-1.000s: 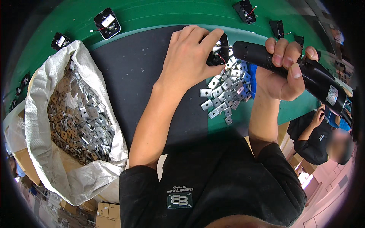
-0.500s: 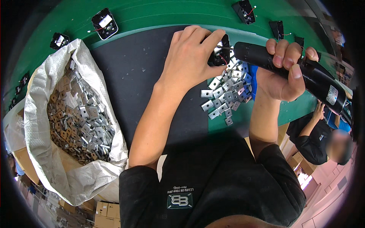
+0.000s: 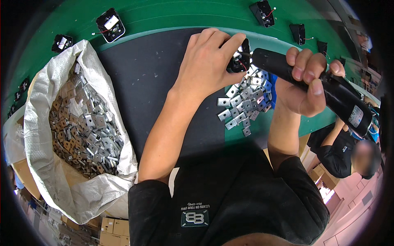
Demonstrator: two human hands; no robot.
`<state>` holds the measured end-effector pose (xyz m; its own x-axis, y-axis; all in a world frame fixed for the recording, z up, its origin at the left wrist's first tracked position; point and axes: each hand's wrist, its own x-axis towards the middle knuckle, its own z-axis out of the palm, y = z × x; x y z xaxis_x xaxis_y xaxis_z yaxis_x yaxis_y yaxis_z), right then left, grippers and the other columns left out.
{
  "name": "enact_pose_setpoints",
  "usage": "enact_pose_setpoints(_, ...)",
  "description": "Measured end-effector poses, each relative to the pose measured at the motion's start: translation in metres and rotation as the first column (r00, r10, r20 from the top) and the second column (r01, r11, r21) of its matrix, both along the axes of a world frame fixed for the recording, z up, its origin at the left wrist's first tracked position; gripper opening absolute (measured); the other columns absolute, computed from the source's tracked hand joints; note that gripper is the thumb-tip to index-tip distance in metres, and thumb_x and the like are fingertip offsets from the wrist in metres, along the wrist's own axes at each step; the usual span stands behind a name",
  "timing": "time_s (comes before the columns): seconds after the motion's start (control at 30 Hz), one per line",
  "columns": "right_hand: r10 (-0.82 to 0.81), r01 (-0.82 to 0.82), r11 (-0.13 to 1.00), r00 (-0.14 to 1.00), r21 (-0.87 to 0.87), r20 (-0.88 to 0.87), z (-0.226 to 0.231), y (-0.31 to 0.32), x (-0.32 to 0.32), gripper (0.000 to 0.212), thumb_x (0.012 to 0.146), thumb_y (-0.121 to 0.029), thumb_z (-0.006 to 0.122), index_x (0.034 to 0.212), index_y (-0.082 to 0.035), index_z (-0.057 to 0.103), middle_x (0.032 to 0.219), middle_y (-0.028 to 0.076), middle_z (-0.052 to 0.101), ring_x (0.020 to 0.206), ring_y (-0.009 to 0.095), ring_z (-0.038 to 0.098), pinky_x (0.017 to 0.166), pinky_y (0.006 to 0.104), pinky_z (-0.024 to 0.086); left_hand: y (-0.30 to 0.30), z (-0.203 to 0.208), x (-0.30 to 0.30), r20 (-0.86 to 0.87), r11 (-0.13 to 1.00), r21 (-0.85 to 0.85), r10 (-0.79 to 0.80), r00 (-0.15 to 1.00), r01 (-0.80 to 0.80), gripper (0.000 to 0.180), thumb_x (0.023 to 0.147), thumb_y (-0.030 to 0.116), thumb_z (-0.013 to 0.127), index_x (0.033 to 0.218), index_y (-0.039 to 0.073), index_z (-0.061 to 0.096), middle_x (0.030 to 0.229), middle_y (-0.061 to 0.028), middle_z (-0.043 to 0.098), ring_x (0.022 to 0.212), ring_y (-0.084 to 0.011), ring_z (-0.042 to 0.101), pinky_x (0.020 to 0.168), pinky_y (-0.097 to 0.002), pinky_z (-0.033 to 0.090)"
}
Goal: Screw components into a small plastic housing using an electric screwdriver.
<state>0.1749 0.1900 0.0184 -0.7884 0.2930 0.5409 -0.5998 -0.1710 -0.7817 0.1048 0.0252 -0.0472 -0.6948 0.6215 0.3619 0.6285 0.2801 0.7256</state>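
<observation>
My left hand (image 3: 207, 61) is wrapped over a small black plastic housing (image 3: 245, 61), holding it on its side at the far edge of the dark mat; a red wire shows inside. My right hand (image 3: 308, 80) grips a black electric screwdriver (image 3: 275, 62) with its fingers around the body. The screwdriver lies nearly level, and its bit reaches into the open side of the housing. What the tip touches is hidden inside. Just below the housing lies a pile of small square metal plates with holes (image 3: 244, 102), partly in front of something blue.
At left stands a white woven sack (image 3: 127, 164) full of similar metal pieces. Several more black housings with wires, such as one (image 3: 111, 25) at upper left and one (image 3: 262, 13) at upper right, rest on the green surface (image 3: 184, 14). Another person (image 3: 340, 151) is at the right.
My right hand and the screwdriver's rear end have dipped slightly. The bit stays at the housing, which has barely shifted in my left hand.
</observation>
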Motion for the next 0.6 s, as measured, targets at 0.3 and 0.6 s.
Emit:
enact_pose_setpoints(0.3,-0.121,0.121,0.993,0.992,0.013,0.018,0.001,-0.005,-0.001,0.047,0.082,-0.007,0.062,0.125,-0.007,0.042,0.079,0.007,0.054,0.068,0.019,0.054,0.074,0.0421,0.048,0.001,0.002,0.000,-0.016,0.998,-0.061,0.000,1.000,-0.001,0.073,0.058,0.025,0.085,0.125,0.012,0.060,0.107,-0.0082,0.063,0.109,-0.0303,0.055,0.093,-0.0420,0.041)
enact_pose_setpoints(0.6,-0.150,0.150,0.989,0.988,0.015,0.036,-0.002,-0.006,-0.003,0.047,0.082,-0.007,0.063,0.123,-0.005,0.042,0.077,0.008,0.055,0.068,0.021,0.055,0.075,0.0424,0.049,0.002,-0.001,0.001,-0.065,0.999,-0.033,0.012,0.998,-0.014,0.072,0.059,0.027,0.085,0.123,0.009,0.058,0.102,-0.0088,0.061,0.107,-0.0294,0.055,0.091,-0.0421,0.041)
